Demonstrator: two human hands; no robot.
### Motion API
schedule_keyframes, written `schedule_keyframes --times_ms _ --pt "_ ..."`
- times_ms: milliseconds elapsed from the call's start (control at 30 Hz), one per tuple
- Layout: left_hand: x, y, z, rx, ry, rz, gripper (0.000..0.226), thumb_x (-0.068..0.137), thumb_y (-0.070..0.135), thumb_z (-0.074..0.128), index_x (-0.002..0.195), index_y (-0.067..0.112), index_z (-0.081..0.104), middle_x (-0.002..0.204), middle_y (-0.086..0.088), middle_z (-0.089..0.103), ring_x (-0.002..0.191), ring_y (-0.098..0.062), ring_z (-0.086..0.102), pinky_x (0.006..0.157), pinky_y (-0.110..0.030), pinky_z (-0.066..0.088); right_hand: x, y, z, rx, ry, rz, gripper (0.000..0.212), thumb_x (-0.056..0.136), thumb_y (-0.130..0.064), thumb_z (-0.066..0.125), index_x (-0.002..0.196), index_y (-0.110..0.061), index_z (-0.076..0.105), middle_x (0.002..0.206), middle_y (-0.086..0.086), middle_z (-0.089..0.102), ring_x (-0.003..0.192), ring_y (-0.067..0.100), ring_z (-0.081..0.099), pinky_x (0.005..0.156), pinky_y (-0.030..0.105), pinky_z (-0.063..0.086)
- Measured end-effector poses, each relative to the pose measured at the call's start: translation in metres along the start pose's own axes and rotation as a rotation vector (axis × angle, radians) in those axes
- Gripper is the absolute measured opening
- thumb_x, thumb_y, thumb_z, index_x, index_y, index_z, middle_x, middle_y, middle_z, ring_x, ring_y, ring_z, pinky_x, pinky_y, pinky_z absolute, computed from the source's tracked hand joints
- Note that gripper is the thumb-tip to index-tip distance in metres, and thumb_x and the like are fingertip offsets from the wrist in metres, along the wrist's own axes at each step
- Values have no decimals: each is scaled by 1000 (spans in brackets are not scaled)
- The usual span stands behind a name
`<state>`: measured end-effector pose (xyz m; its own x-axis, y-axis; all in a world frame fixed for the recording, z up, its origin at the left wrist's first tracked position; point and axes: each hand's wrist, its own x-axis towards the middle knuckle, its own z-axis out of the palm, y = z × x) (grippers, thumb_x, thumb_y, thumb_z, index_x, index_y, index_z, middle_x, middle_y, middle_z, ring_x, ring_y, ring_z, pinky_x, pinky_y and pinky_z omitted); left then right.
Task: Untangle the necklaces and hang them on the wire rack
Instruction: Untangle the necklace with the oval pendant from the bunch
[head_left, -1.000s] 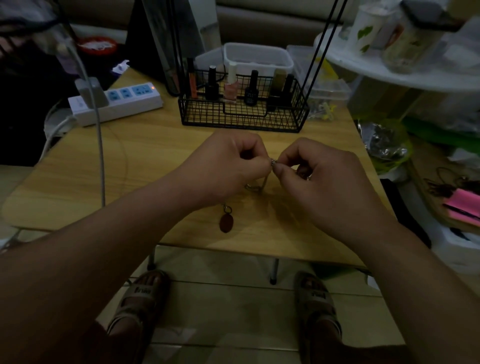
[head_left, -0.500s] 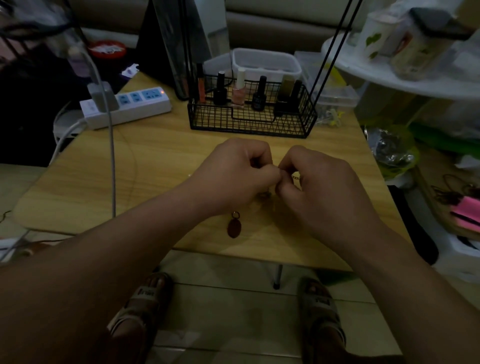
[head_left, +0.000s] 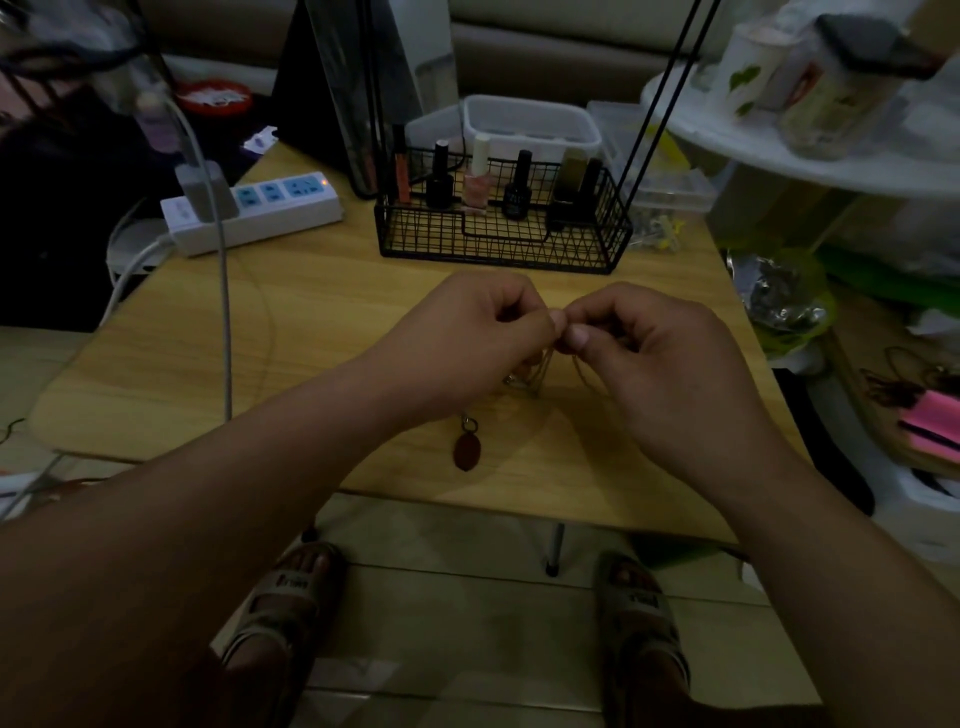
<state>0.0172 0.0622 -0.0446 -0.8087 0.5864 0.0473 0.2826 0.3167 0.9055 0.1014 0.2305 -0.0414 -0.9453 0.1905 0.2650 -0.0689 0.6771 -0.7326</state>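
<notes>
Both hands pinching the necklace chain (head_left: 540, 371) btwn thumb n fingertips, left hand (head_left: 467, 338) touching right hand (head_left: 660, 358); red pendant (head_left: 466, 451) dangles below left.

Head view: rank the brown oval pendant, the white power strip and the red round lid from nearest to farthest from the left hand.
1. Brown oval pendant: just on the near side of the left hand, by its wrist.
2. White power strip: far-left part of the light wooden table.
3. Red round lid: beyond the table, back left.
</notes>
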Motion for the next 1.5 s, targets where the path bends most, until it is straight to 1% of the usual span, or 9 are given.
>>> schedule_keyframes --times_ms 167,233,433,800,933,1067,1167,1367,1500 --pt "-1 0 -6 27 -21 20 15 103 31 62 98 22 73 86 4 76 81 -10 72 76 -35 61 4 -3 0 183 -21 70 11 98 -15 68 101 -23 75 92 -8 76 91 4 71 80 23 58" --pt "-2 0 -8 28 -9 24 13 103 29 64 96 21 73 85 3 76 81 -11 73 77 -36 61 5 -5 3 175 -29 71 9 98 -16 68 101 -24 72 93 -7 76 92 2 71 78 19 56" --pt "0 0 -10 51 70 20 7 97 26 71 91 21 71 72 9 71 65 0 65 56 -16 51 7 -10 13 71 48 34 8 99 -22 67 101 -29 67 93 -12 70 89 2 66 70 19 52" --pt "5 2 -10 53 152 -7 8 88 22 74 85 17 69 71 0 70 60 -7 63 58 -33 58 9 -17 23 -154 131 -48 7 96 -21 70 95 -28 68 77 -18 64 75 -2 62 58 13 46" --pt "2 2 -11 -148 102 -85 13 96 22 70 92 10 68 76 -4 73 64 -14 70 64 -35 62 9 -21 25 -64 151 -34 8 95 -21 70 91 -27 67 79 -14 67 73 2 64 58 20 51" --pt "-4 6 -14 -250 41 -128 18 103 20 64 105 3 67 82 -6 74 69 -16 71 58 -21 55 8 -24 22 73 148 55 8 94 -23 71 88 -28 71 75 -10 70 67 0 63 53 13 47" --pt "-8 8 -15 -282 16 -152 18 104 19 63 106 1 67 83 -5 74 69 -17 69 58 -24 58 5 -25 21 179 148 124 7 94 -23 70 87 -26 72 73 -7 72 58 0 60 47 13 43" --pt "-6 12 -12 -454 -33 -268 12 102 17 63 99 6 67 78 -6 72 69 -21 68 62 -31 60 0 -26 27 -97 211 8 5 94 -22 67 91 -25 64 79 -14 64 78 -1 62 61 15 48" --pt "-3 11 -12 -343 -46 -243 12 100 16 65 97 5 69 78 -6 75 68 -22 70 64 -33 63 3 -23 23 -96 205 -3 4 94 -22 66 93 -25 64 80 -13 65 76 1 62 60 15 47"
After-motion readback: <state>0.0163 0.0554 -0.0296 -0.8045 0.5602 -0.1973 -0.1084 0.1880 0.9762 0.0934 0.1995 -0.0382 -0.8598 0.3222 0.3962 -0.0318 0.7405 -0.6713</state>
